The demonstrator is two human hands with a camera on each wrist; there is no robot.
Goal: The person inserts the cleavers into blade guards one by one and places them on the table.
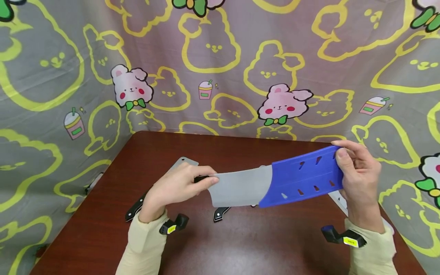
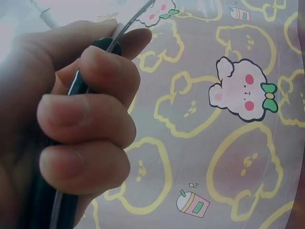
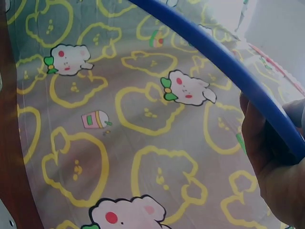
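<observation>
A cleaver (image 1: pixel 240 187) with a broad grey blade is held up level over the table, with a blue slotted blade sheath (image 1: pixel 306 177) covering the far part of its blade. My left hand (image 1: pixel 183 183) grips the cleaver's black handle; in the left wrist view, the fingers curl round that handle (image 2: pixel 64 210). At the other end, my right hand (image 1: pixel 361 173) pinches the sheath's outer end between thumb and fingers. The right wrist view shows the sheath's blue edge (image 3: pixel 219 62) running into that hand. The blade part inside the sheath is hidden.
On the dark red table (image 1: pixel 275 240) behind my left hand lies another knife with a black handle (image 1: pixel 135 209). A second black handle (image 1: pixel 220 214) shows beneath the held cleaver. A white object (image 1: pixel 338 201) lies partly behind my right hand. A patterned curtain (image 1: pixel 227 49) surrounds the table.
</observation>
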